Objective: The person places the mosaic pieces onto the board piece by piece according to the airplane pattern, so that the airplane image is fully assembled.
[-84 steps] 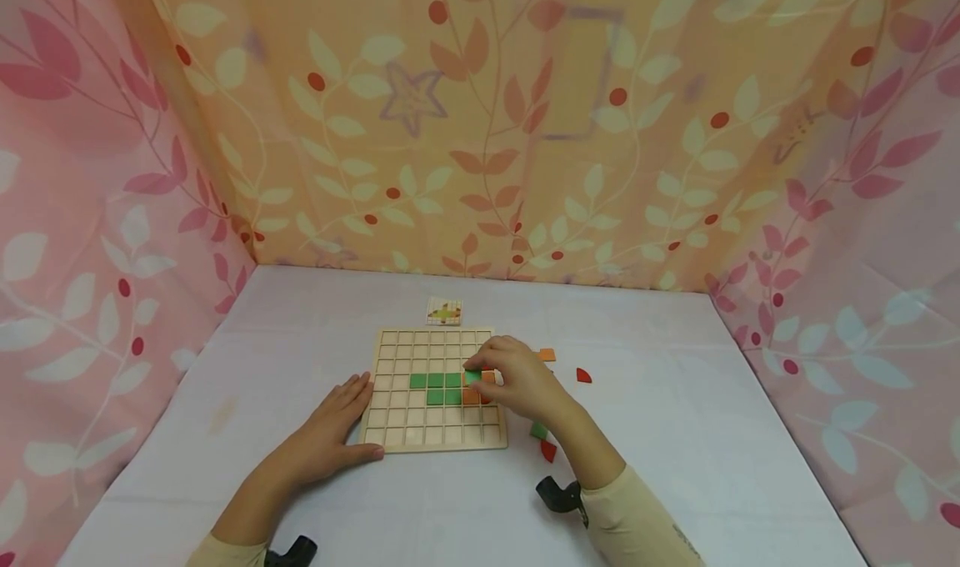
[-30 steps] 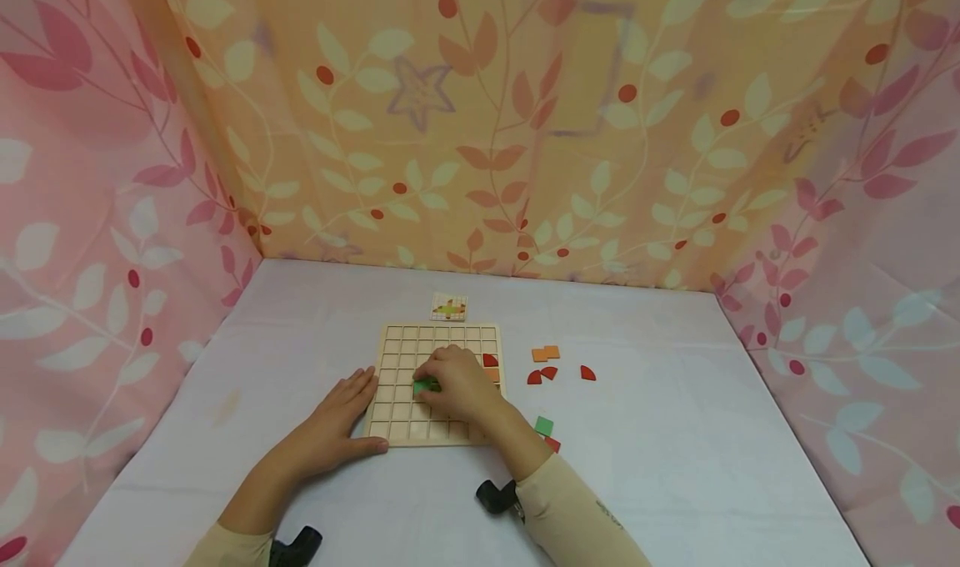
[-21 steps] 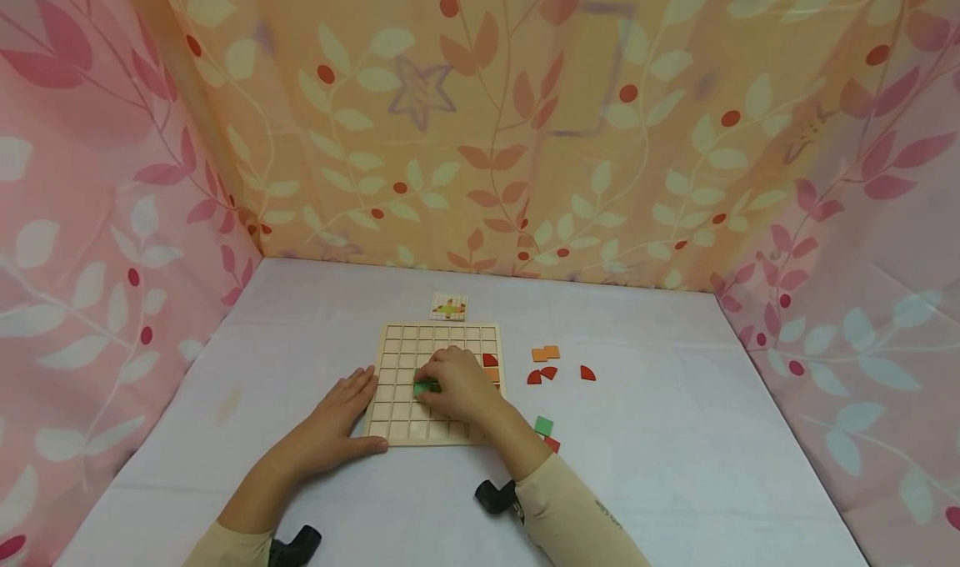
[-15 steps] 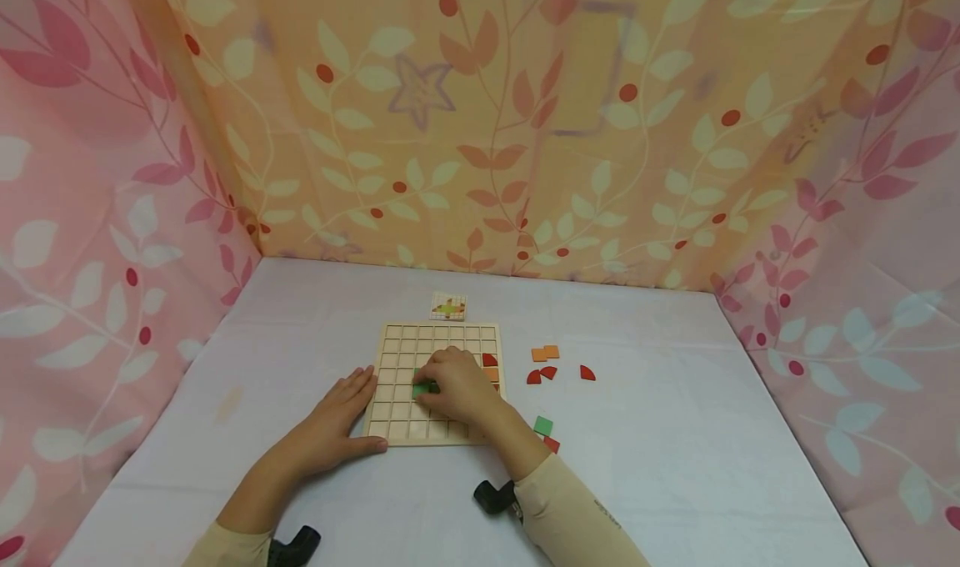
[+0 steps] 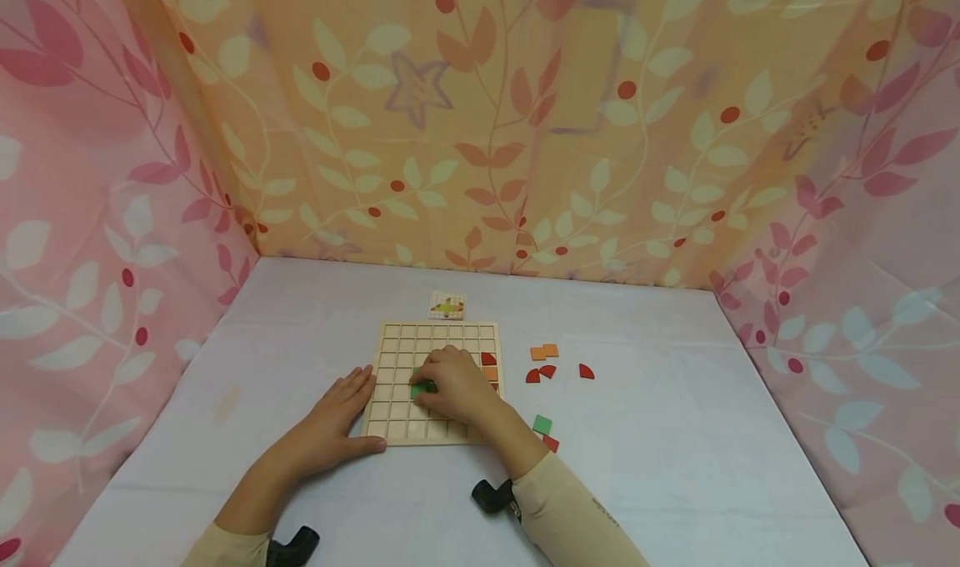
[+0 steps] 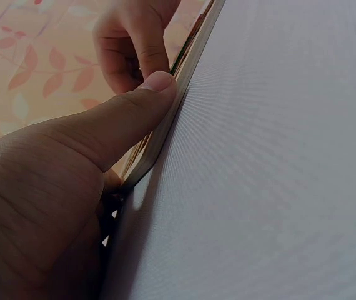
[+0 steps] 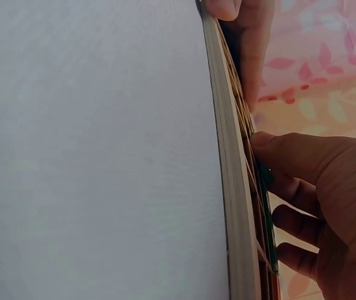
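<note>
A pale wooden grid board lies on the white table. My left hand rests flat along its left edge, fingers straight, with the thumb on the near left corner. Over the middle of the board, my right hand bends its fingers down and pinches a green square tile at the grid. In the right wrist view the thumb and index finger meet at a green tile. More of the green tiles are hidden beneath this hand. A red quarter-circle tile and an orange tile sit in right-hand cells.
Behind the board lies a small pattern card. Right of it are two orange tiles, several red quarter-circles, a loose green tile and a red piece. Patterned cloth walls the table in.
Since the earliest frame my right hand has moved left across the board, from the orange tiles to the green row's left end. Over the last second it barely moves. My left hand stays put.
</note>
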Tool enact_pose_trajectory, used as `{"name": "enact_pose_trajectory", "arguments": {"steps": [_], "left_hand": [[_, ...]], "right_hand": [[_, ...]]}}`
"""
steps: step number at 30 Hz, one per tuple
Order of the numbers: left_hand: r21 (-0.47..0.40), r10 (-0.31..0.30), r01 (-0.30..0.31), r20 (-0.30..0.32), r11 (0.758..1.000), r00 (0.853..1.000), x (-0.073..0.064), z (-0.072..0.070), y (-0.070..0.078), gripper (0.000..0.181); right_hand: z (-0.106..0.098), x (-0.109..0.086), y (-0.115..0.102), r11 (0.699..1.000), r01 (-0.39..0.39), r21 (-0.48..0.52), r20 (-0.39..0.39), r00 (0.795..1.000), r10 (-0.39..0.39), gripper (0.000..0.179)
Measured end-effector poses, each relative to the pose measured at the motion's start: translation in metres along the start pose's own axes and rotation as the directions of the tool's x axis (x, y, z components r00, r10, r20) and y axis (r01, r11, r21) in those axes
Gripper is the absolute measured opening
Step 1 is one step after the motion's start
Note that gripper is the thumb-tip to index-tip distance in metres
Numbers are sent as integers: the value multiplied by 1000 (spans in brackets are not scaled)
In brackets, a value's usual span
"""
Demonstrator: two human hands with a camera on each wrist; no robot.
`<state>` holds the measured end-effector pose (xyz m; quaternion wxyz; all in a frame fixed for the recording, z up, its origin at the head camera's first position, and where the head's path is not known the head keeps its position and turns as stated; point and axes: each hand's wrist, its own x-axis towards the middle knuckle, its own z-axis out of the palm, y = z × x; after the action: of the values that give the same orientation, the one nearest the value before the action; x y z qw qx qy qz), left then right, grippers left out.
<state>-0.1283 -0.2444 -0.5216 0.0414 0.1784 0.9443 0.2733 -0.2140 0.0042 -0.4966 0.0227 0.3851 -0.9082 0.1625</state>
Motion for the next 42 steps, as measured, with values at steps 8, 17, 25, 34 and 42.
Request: {"name": "enact_pose_trajectory", "arguments": {"steps": [8,17,25,34,42], "left_hand": [[-6,-11,11,4,1000,1000,-1,0,0,111],[-11,-12,12,5,1000,1000,-2,-3,2,110],[-8,-3,3,6,1000,1000,-1,-3,2,110],[-5,-6,6,9,1000,1000,1,-1,0,110],[0,-4,4,9,1000,1000,0,-1,0,111]], "right_hand": [[-1,1,0,1000,1,-9,4,1000,-1,24],[2,1,2,1000,-2,-10,7,1000,2,25],[3,2,2,1000,-10,-23,13,1000,11,25],[1,2,3,999,-4,-34,11,1000,5,25],[0,3,1,1000,-5,-23,32,999,6,26]]}}
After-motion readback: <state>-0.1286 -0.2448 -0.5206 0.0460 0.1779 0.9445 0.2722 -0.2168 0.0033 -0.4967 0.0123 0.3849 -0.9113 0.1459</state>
